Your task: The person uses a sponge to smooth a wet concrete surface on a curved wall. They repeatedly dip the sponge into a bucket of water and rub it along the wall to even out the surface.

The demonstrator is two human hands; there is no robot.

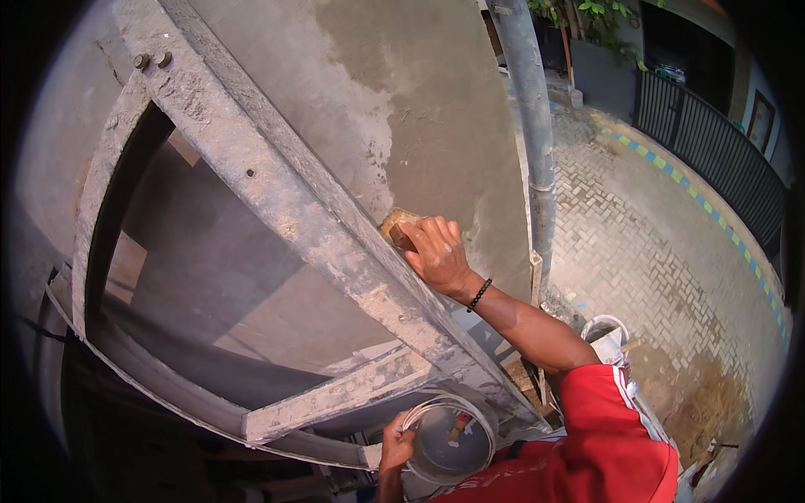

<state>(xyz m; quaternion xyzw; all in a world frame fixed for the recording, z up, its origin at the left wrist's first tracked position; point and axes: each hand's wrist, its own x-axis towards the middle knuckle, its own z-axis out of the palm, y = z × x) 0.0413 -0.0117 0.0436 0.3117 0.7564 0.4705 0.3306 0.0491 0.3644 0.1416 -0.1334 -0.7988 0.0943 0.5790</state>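
My right hand point(438, 256), with a dark beaded bracelet at the wrist, reaches up across the wall. Its fingers close round the dark brown grip of a small tan hand float point(391, 221), whose face lies against the grey plastered wall point(453, 142). A darker, damp-looking patch spreads above and right of it. Low in the picture, my left hand point(396, 443) grips the rim of a round pail point(436, 473). Inside that pail leans a brush point(459, 426) with a red part; what else it holds is hard to make out.
A plaster-crusted beam point(277, 189) slants between my arms, joined to a curved frame point(105, 180) and a crosspiece point(335, 394). A grey pipe point(537, 126) runs down the wall's right edge. Far below lie brick paving point(620, 226), a white bucket point(605, 325) and a dark gate point(713, 147).
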